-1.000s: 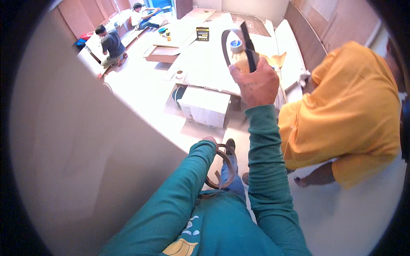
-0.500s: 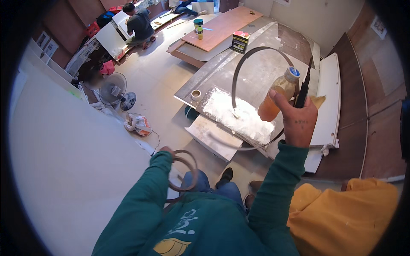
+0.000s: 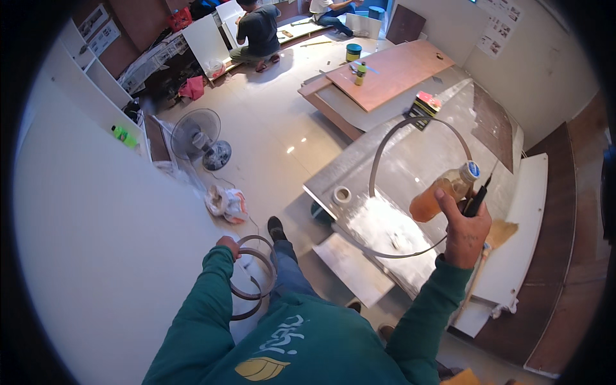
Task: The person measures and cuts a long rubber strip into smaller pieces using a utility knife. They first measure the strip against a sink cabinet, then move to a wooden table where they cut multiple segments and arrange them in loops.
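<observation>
The bottle (image 3: 425, 203) of amber liquid was located in the right hand (image 3: 467, 237), which gripped it together with a black-handled tool (image 3: 475, 203) (slender tip directed away). A dark strip (image 3: 375, 168) arced left of that hand, with the desk (image 3: 359, 170) beyond. The left hand (image 3: 228, 244) gripped a brown coil (image 3: 270, 273); a fan (image 3: 197, 136) stood ahead of it.

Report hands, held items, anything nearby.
Right hand gripping bottle of orange liquid, black tool. Left hand holding coiled brown strip. Grey panel beyond right hand.
</observation>
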### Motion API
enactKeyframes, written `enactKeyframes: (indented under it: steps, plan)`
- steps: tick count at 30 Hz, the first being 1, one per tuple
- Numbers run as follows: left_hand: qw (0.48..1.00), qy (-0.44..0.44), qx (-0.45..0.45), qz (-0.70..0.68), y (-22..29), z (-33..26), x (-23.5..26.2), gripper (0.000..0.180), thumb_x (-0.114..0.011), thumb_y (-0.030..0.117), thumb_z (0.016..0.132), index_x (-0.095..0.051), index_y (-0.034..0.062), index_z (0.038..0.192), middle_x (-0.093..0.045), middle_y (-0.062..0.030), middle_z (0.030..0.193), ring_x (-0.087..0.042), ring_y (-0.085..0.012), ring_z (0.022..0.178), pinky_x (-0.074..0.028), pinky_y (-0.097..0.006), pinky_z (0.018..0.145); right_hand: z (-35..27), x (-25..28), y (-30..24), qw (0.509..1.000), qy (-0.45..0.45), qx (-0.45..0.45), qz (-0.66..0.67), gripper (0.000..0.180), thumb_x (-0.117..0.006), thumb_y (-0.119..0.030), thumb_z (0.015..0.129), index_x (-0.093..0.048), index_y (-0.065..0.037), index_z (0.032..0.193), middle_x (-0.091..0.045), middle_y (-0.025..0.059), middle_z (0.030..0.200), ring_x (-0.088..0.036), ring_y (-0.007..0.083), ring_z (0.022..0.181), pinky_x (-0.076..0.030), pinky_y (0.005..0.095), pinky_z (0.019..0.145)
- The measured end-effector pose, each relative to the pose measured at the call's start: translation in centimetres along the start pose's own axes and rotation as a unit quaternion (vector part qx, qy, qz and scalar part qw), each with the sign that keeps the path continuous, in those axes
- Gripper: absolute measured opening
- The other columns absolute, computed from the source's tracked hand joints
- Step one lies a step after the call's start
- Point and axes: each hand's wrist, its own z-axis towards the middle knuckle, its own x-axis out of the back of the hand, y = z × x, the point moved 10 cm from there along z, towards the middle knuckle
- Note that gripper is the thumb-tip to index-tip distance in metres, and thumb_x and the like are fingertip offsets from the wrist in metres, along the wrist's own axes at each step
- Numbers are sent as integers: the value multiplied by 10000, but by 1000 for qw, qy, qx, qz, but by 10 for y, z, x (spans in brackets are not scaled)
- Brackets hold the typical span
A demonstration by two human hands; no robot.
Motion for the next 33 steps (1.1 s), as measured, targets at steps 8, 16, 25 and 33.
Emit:
enactKeyframes:
  steps: [8,16,25,33]
  plan:
    - [828,49,166,-534,-218,54,114,270,-664,268,1001,-725,12,1060,-738,-155,893,-736,-279,791,-583,-425,691,96,-262,30,996,62,-56,36,385,-904,-233,838,-718,-15,1095,-607,-38,777,-490,51,597,-376,225,557]
    - [660,101,286,-687,-383,-10,149,214,-519,239,1084,-596,43,1047,-650,-106,684,-498,-144,434,-393,-331,387,193,-451,38,992,94,-56,64,374,-905,-261,848,-719,-19,1064,-611,-21,767,-455,51,552,-351,230,503]
    - [613,140,255,-734,-468,61,248,195,-511,234,1105,-583,65,1039,-601,-65,637,-454,-120,413,-361,-300,383,273,-518,33,978,186,-37,87,369,-911,-245,841,-725,-19,1066,-620,-26,775,-463,52,563,-349,236,514]
    - [626,247,126,-728,-575,282,492,187,-521,252,1113,-579,92,1036,-567,1,735,-529,-89,522,-392,-280,409,412,-569,38,958,278,-32,58,363,-901,-259,851,-718,-16,1049,-561,-36,736,-439,48,552,-335,232,503]
